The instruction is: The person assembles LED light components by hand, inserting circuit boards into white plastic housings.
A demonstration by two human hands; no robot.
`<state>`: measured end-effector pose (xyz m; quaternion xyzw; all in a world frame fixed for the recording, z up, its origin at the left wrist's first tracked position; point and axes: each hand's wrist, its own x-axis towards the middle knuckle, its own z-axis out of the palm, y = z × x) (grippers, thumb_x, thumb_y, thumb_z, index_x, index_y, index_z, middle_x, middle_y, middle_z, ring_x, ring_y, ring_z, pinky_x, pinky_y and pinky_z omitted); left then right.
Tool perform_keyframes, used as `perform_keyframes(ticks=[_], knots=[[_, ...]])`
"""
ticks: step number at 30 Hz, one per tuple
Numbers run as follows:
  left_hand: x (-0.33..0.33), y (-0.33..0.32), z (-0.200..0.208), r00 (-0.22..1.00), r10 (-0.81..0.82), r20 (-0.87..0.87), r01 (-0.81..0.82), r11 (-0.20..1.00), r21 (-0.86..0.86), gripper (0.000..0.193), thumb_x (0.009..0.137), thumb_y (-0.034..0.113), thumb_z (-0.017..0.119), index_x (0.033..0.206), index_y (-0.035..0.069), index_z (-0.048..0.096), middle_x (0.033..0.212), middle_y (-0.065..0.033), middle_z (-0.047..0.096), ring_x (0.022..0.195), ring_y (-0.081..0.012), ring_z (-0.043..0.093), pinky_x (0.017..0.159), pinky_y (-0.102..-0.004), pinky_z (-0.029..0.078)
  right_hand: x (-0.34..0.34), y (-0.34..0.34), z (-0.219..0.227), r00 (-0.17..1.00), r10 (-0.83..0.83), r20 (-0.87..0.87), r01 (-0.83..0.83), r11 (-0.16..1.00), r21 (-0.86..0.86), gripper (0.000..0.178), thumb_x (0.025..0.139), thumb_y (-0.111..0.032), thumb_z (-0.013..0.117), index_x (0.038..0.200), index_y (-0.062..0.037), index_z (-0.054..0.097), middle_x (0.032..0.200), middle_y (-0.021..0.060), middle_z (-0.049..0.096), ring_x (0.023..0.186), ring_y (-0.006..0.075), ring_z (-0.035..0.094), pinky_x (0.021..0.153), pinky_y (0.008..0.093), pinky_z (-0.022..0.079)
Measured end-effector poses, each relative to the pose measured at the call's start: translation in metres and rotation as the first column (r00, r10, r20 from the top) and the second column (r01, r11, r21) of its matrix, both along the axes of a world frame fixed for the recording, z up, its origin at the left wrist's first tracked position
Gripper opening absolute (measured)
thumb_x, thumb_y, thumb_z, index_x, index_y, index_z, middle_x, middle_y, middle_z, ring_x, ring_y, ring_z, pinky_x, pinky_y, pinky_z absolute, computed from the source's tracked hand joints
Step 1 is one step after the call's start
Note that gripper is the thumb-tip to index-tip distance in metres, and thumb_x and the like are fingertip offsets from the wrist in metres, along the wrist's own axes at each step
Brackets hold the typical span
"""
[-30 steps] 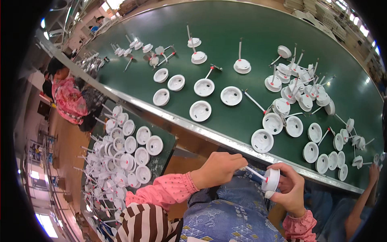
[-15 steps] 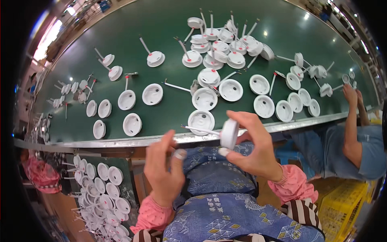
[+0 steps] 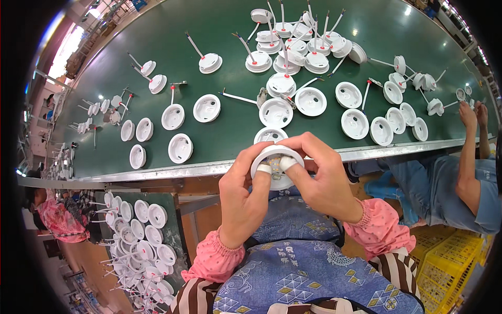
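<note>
Both hands, left hand [image 3: 246, 196] & right hand [image 3: 321, 180], pinch one round white lamp shell [image 3: 276, 159] in the air, just in front of the green table's metal edge [image 3: 172, 170]. It could slip & drop onto the lap; taped fingertips [image 3: 286, 163] grip only its rim. More white shells [image 3: 275, 112] w/ wires crowd the table. A co-worker's arm [image 3: 468, 157] rests at the right.

White housings [image 3: 275, 112] crowd belt [image 3: 219, 63]; near edge free.

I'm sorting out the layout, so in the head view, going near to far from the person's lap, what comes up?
Blue patterned apron → left hand and right hand holding a white round housing → metal table edge → loose white housings on green table.
</note>
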<state>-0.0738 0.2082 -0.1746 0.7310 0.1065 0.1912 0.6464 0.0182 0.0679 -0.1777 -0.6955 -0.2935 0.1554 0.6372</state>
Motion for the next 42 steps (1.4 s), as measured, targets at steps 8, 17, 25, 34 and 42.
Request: perform_keyframes(ticks=[8,17,25,34,42], knots=[[-0.001,-0.004,-0.011,0.985,0.168,0.046,-0.174,0.961,0.215,0.032,0.091,0.000,0.061,0.122,0.000,0.066,0.109,-0.0218,0.071,0.094,-0.0353,0.073,0.081,-0.0391,0.057,-0.004,0.015,-0.004,0.995,-0.067,0.073,0.069,0.997,-0.024,0.014,0.088,0.002,0.056,0.101,0.0014,0.063,0.089,0.0097,0.064,0.081,0.0163,0.059,0.072,0.0313,0.048],[0.011,-0.003,0.000,0.977,0.085,0.196,-0.135,0.957,0.255,0.043,0.091,-0.001,0.061,0.134,0.001,0.060,0.116,-0.0191,0.067,0.098,-0.0345,0.069,0.084,-0.0375,0.055,-0.010,0.020,-0.012,0.971,-0.159,-0.179,0.199,0.952,0.232,0.011,0.099,-0.008,0.061,0.106,0.0005,0.061,0.097,0.0006,0.061,0.086,0.0064,0.056,0.075,0.0225,0.046],[0.008,0.006,-0.005,0.966,0.240,0.092,-0.257,0.879,0.401,0.035,0.093,0.002,0.059,0.127,0.000,0.067,0.104,-0.0176,0.071,0.086,-0.0286,0.070,0.075,-0.0387,0.056,-0.006,0.033,-0.011,0.970,-0.174,0.168,0.156,0.981,0.114,0.023,0.091,-0.003,0.059,0.114,-0.0005,0.062,0.103,0.0135,0.063,0.094,0.0277,0.064,0.082,0.0370,0.051],[0.012,-0.008,0.000,0.990,0.068,0.122,-0.123,0.837,0.533,0.040,0.089,-0.005,0.054,0.127,-0.001,0.068,0.089,-0.0136,0.064,0.073,-0.0231,0.062,0.065,-0.0350,0.049,-0.018,0.018,-0.023,0.947,-0.282,0.154,0.254,0.950,0.181,0.024,0.084,0.006,0.056,0.106,0.0004,0.064,0.096,0.0157,0.063,0.081,0.0343,0.066,0.071,0.0387,0.052],[-0.001,-0.004,-0.001,0.988,0.099,0.118,-0.147,0.843,0.517,0.043,0.086,-0.009,0.051,0.125,-0.003,0.067,0.088,-0.0152,0.063,0.075,-0.0263,0.063,0.065,-0.0359,0.050,-0.035,0.031,-0.028,0.922,-0.350,0.163,0.311,0.924,0.221,0.024,0.085,0.009,0.058,0.107,0.0016,0.066,0.093,0.0123,0.063,0.079,0.0222,0.063,0.071,0.0303,0.050]])
